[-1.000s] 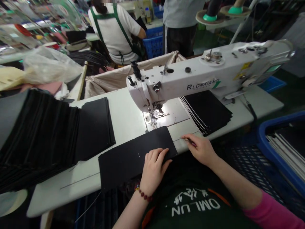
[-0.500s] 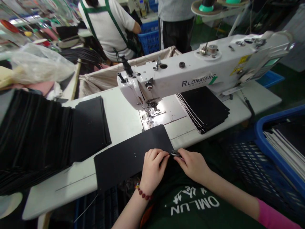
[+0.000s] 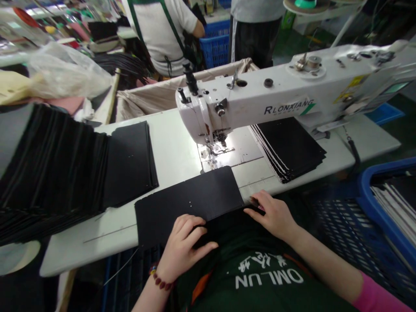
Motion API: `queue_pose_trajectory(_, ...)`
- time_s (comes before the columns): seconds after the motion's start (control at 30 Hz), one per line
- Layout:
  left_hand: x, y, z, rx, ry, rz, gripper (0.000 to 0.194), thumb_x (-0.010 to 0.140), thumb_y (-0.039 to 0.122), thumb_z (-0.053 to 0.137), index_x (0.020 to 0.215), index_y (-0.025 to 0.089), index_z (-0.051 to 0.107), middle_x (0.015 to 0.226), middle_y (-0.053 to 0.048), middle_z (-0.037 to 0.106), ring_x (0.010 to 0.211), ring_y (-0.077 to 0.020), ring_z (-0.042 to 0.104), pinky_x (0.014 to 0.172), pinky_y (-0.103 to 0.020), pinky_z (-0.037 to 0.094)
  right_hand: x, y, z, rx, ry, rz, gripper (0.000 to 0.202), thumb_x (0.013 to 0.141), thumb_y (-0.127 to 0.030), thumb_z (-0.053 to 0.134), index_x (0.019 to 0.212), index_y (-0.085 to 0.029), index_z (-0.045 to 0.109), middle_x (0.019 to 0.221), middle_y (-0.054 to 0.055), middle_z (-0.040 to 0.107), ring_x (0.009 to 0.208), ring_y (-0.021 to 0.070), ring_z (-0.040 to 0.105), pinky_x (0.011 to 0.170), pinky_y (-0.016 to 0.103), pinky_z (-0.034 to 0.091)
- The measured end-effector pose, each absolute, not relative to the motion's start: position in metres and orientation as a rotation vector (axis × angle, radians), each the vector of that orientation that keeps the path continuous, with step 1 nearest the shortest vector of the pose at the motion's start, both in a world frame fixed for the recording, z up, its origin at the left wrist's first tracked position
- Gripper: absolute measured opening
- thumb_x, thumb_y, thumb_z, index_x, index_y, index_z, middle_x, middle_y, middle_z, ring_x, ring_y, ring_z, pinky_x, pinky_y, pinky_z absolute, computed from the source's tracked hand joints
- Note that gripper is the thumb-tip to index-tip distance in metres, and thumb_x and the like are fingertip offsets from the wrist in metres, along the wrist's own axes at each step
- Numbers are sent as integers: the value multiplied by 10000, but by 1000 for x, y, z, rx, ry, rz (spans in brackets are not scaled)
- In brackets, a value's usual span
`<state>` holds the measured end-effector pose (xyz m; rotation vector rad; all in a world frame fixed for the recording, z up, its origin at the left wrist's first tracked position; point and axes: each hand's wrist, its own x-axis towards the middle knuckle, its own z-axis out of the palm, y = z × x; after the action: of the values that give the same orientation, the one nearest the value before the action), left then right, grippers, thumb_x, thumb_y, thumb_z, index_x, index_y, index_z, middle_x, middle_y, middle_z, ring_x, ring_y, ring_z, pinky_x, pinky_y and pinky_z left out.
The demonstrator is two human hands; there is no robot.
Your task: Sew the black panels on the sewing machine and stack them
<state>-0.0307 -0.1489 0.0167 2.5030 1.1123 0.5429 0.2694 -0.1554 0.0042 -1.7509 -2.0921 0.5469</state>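
Observation:
A black rectangular piece (image 3: 195, 199) lies on the white table (image 3: 172, 143), just in front of the needle (image 3: 216, 143) of a white sewing machine (image 3: 292, 99); its near edge overhangs the table's front. My left hand (image 3: 185, 242) rests on that near edge with the fingers bent and apart. My right hand (image 3: 273, 214) is at the piece's near right corner by the table's front edge, with a small dark tool (image 3: 255, 202) at its fingertips, mostly hidden.
Black pieces lie stacked at the left (image 3: 130, 160), beside a large fanned pile (image 3: 48, 173); another stack (image 3: 289, 147) sits under the machine's arm. A blue crate (image 3: 390, 199) stands at the right, a canvas bin (image 3: 152, 97) behind the table. Two people (image 3: 162, 30) stand beyond.
My left hand has slid back and left along the piece's near edge. My right hand went to the piece's corner beside the left hand, then drew slightly right. The view shifted.

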Motion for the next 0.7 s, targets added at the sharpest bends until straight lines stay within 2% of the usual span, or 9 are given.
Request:
queue_pose_trajectory(0.1,-73,-157,7,2526,1407,498,430,858,286,658,1274,259,556,1272,-101,594,1161,-277,548,1008,-481,432,262,-151,0,-1673,-2191,482,322,910,-426,554,1155,-217,570,1150,90,632,833,200,645,688,294,471)
queue_pose_trajectory(0.17,-100,-160,3,2496,1541,471,463,892,223,578,1345,283,505,1374,-85,541,1249,-279,513,1070,-513,392,256,-146,-1,-1612,-2250,485,283,911,-304,545,1186,-242,573,1297,86,587,868,201,655,721,306,488)
queue_pose_trajectory(0.23,-124,-161,6,2436,1569,490,430,901,203,529,1318,306,538,1371,-51,558,1279,-274,505,1111,-542,351,253,-139,4,-1516,-2248,575,275,896,-204,519,1156,-256,593,1336,62,579,915,201,660,766,315,502)
queue_pose_trajectory(0.33,-147,-163,28,2198,1580,659,304,893,241,542,1168,316,646,1234,-12,657,1237,-268,550,1131,-558,329,257,-126,24,-1384,-2049,771,267,904,-221,507,1151,-266,598,1186,37,668,964,193,654,829,314,507)
queue_pose_trajectory(0.43,-147,-164,57,1740,1796,979,181,838,343,641,1007,301,692,1086,4,709,1122,-275,617,1068,-525,420,264,-116,54,-1426,-1800,847,185,912,-359,537,1035,-250,623,913,20,690,810,179,648,744,290,516)
queue_pose_trajectory(0.53,-135,-159,76,1266,1936,1123,293,743,422,738,982,258,694,956,-3,723,925,-261,668,860,-419,555,270,-110,78,-1486,-1642,878,204,883,-427,579,942,-235,614,768,-4,623,682,157,599,629,260,497)
queue_pose_trajectory(0.6,-127,-152,79,1035,1862,1126,376,708,435,768,1008,222,694,901,-16,722,830,-240,674,716,-331,572,273,-107,86,-1478,-1582,915,216,876,-436,587,937,-230,615,768,-8,612,678,150,589,612,248,489)
queue_pose_trajectory(0.7,-117,-141,79,837,1698,1141,437,673,429,797,1035,205,693,882,-23,719,761,-213,675,633,-271,556,278,-105,87,-1470,-1530,965,229,870,-443,595,924,-222,623,772,-7,609,689,148,588,618,242,488)
